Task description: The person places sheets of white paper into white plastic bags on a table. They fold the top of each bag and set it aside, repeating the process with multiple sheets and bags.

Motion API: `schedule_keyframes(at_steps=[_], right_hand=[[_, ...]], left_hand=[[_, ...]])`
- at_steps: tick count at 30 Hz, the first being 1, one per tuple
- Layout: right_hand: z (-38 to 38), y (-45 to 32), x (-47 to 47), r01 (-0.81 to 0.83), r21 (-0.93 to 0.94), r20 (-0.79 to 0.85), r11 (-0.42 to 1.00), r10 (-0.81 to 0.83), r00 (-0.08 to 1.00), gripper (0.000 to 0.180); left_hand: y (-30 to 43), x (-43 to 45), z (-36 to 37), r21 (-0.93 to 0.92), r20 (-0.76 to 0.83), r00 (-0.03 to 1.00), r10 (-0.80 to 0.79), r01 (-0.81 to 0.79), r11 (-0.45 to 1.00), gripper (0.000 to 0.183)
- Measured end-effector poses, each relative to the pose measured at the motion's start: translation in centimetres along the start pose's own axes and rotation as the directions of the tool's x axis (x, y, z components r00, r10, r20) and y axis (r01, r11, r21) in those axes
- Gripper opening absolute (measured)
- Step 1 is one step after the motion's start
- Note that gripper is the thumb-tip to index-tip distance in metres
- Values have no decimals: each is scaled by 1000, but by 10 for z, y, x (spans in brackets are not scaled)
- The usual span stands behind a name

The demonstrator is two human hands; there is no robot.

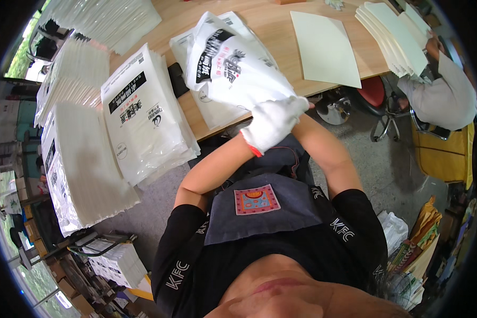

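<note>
My left hand, in a white knit glove with a red cuff, grips the near corner of a printed clear plastic paper bag. The bag is raised and creased, with white contents showing through. My right hand meets the left at that corner; the glove hides most of it, leaving a bare fingertip visible, so its grip cannot be made out. Beneath the raised bag, another printed bag lies flat on the wooden table. A dark flat object is partly covered beside them.
Stacks of filled printed bags and more packs crowd the left side. A pale sheet lies on the right, near a fanned sheet stack. A seated co-worker touches sheets there. A red stool stands below.
</note>
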State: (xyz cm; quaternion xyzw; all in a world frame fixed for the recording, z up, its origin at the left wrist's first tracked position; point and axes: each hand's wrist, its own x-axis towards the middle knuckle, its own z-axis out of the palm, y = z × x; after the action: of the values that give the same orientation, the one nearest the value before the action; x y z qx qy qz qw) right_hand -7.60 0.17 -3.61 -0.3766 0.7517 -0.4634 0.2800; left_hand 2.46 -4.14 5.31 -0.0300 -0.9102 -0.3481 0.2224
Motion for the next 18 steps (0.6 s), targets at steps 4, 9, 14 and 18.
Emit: schedule_keyframes(at_steps=[4, 9, 14, 18], right_hand=[[32, -5, -24, 186, -883, 94, 431, -224, 970, 50], [32, 9, -113, 377, -552, -84, 744, -500, 862, 52], [6, 46, -73, -93, -662, -262, 744, -113, 958, 49], [-6, 68, -75, -152, -633, -157, 759, 66, 985, 40]], left_hand=[[-39, -8, 0, -95, 15, 988, -155, 156, 983, 22], [-71, -76, -1, -73, 85, 893, -441, 447, 891, 9], [-38, -120, 22, -17, 208, 975, -73, 78, 997, 24], [-91, -158, -7, 473, -171, 978, -118, 186, 861, 26]])
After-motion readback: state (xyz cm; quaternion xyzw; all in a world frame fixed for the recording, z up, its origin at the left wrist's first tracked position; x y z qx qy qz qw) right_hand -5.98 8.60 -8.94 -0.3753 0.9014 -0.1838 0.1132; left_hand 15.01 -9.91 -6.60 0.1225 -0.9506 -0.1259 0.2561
